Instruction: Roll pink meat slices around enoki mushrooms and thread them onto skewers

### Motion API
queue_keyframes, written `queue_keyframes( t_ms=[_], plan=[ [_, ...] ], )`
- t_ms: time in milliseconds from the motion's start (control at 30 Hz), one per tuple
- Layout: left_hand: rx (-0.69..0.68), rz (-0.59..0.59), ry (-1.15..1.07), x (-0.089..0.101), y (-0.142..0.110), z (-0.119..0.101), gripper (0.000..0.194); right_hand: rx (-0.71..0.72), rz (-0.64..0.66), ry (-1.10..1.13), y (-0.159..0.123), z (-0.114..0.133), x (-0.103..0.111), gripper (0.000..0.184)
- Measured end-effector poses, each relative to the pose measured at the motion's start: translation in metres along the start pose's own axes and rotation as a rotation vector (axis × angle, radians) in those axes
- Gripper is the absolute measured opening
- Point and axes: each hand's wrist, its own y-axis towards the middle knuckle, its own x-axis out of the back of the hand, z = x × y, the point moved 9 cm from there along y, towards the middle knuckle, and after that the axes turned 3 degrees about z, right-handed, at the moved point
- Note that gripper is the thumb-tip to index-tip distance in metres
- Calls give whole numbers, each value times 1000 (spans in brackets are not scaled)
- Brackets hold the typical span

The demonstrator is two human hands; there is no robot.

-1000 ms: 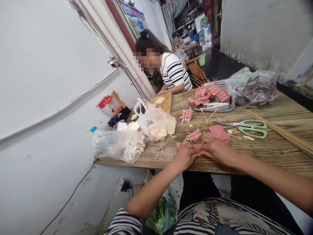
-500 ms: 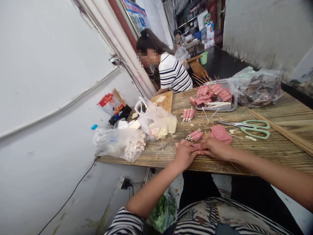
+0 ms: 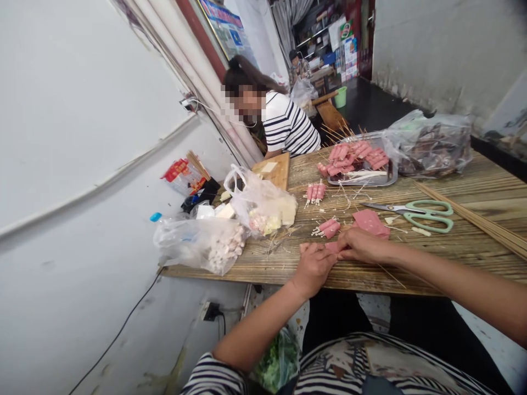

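Note:
Near the table's front edge, my left hand [image 3: 315, 266] and my right hand [image 3: 360, 246] meet around a pink meat slice [image 3: 331, 247]. Fingers of both hands are closed on it, and they hide most of it. Just behind lie a pair of meat rolls [image 3: 330, 227] with white enoki mushroom ends sticking out. A small stack of flat pink meat slices [image 3: 373, 224] lies beyond my right hand. From under my right wrist a thin stick or strand [image 3: 393, 277] reaches toward the edge; I cannot tell which.
Green-handled scissors [image 3: 428, 215] and bamboo skewers [image 3: 473, 216] lie at right. Behind are more rolls [image 3: 315, 192], a metal tray [image 3: 391, 178] of skewered rolls and a filled bag [image 3: 432, 145]. Plastic bags [image 3: 197, 244] crowd the left end. A person [image 3: 290, 123] sits beyond the cutting board [image 3: 282, 173].
My left hand has shifted slightly and its fingers curl more, while the right stays on the meat slice. The whole view has moved a little.

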Motion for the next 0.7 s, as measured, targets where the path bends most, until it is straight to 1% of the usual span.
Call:
queue_keyframes(
  t_ms=[67, 100, 200, 300, 400, 467, 533, 633, 700],
  plan=[
    [-11, 9, -14, 0, 3, 1, 24, -31, 20, -15, -3, 0, 1, 20],
    [-15, 18, -31, 0, 5, 1, 24, -26, 2, -36, -6, 2, 3, 19],
    [3, 56, -89, 0, 10, 5, 23, 75, -143, -192, -18, 19, 9, 19],
    [39, 93, -147, -1, 15, 11, 19, 158, -253, -380, -29, 33, 1, 24],
    [59, 130, -238, -4, 20, 17, 11, 182, -307, -451, -32, 36, -9, 33],
    [87, 136, -277, -6, 21, 21, 8, 193, -306, -434, -29, 33, -11, 38],
    [107, 103, -247, -4, 18, 21, 10, 197, -285, -383, -23, 28, -11, 40],
    [97, 13, -100, 1, 9, 13, 15, 203, -245, -282, -12, 18, -6, 37],
    [83, -24, -7, 2, 4, 7, 19, 191, -195, -237, -6, 12, -5, 33]
  ],
)
